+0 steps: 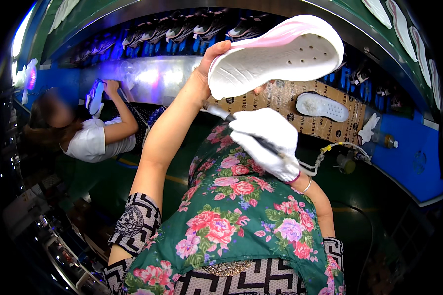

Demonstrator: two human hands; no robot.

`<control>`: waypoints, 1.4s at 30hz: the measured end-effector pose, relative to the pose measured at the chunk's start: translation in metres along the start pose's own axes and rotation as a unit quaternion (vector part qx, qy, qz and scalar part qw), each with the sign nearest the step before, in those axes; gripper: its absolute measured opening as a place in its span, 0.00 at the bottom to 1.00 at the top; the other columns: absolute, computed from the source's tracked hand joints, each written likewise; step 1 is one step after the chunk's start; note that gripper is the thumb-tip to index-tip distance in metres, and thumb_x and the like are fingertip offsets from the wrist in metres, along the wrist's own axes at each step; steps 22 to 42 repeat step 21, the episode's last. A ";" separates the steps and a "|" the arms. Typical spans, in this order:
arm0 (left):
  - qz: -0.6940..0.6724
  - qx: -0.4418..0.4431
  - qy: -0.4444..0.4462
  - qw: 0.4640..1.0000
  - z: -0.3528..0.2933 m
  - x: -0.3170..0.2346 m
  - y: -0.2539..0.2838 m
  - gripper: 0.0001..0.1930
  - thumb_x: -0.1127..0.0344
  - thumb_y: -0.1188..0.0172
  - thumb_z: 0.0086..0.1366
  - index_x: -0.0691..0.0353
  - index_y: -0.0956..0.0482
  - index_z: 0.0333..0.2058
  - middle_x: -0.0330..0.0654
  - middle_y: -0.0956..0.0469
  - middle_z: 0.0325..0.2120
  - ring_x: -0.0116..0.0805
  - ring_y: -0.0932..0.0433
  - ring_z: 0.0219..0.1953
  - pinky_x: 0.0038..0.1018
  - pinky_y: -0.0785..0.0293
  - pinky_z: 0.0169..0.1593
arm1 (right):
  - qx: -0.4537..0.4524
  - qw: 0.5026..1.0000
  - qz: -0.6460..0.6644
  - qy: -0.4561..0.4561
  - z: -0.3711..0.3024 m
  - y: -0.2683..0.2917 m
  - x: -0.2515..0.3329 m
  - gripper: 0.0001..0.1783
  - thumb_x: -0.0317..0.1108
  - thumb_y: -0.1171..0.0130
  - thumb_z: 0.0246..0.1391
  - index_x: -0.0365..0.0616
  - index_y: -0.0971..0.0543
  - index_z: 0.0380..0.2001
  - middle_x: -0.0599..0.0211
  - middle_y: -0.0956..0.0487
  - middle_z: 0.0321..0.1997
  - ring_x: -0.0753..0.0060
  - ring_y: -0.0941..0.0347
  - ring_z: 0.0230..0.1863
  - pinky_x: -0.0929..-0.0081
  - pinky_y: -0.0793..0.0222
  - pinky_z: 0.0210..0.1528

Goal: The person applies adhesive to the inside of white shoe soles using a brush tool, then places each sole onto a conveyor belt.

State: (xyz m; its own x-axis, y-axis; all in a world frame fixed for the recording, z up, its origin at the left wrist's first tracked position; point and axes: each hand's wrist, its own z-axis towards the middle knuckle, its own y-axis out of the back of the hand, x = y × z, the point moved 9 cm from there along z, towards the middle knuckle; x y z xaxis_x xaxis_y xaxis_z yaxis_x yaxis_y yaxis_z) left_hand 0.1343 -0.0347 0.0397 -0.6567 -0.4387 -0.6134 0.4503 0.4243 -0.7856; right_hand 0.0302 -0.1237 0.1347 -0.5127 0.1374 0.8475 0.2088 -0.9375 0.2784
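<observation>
My bare left hand grips a white shoe sole with a pink side at its narrower end, raised and tilted above the bench. The thumb lies along its near edge, and a fingertip shows beneath the sole. The hollow inner face, with several small holes, is turned toward me. In a white glove, my right hand is closed round a slim dark-handled tool, apart from the sole and below it. The tool's pale tip points left; its exact kind is unclear.
Another white sole lies on printed cardboard. A pale hose with a yellow fitting runs right of my wrist, near a clear bottle and a white glove. Shoes line the rack behind. A co-worker sits left, holding a sole.
</observation>
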 end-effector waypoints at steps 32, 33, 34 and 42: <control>-0.324 -0.012 -0.124 0.938 -0.034 0.048 0.020 0.38 0.36 0.63 0.72 0.59 0.43 0.70 0.52 0.33 0.64 0.60 0.31 0.62 0.52 0.35 0.65 | -0.079 0.978 -0.179 0.074 0.033 0.031 -0.015 0.15 0.26 0.26 0.43 0.48 0.14 0.38 0.59 0.15 0.40 0.60 0.18 0.42 0.70 0.24 0.47; -0.324 -0.012 -0.124 0.938 -0.034 0.048 0.020 0.38 0.36 0.63 0.72 0.59 0.43 0.70 0.52 0.33 0.64 0.60 0.31 0.62 0.52 0.35 0.65 | -0.079 0.978 -0.179 0.074 0.033 0.031 -0.015 0.15 0.26 0.26 0.43 0.48 0.14 0.38 0.59 0.15 0.40 0.60 0.18 0.42 0.70 0.24 0.47; -0.324 -0.012 -0.124 0.938 -0.034 0.048 0.020 0.38 0.36 0.63 0.72 0.59 0.43 0.70 0.52 0.33 0.64 0.60 0.31 0.62 0.52 0.35 0.65 | -0.079 0.978 -0.179 0.074 0.033 0.031 -0.015 0.15 0.26 0.26 0.43 0.48 0.14 0.38 0.59 0.15 0.40 0.60 0.18 0.42 0.70 0.24 0.47; -0.324 -0.012 -0.124 0.938 -0.034 0.048 0.020 0.38 0.36 0.63 0.72 0.59 0.43 0.70 0.52 0.33 0.64 0.60 0.31 0.62 0.52 0.35 0.65 | -0.079 0.978 -0.179 0.074 0.033 0.031 -0.015 0.15 0.26 0.26 0.43 0.48 0.14 0.38 0.59 0.15 0.40 0.60 0.18 0.42 0.70 0.24 0.47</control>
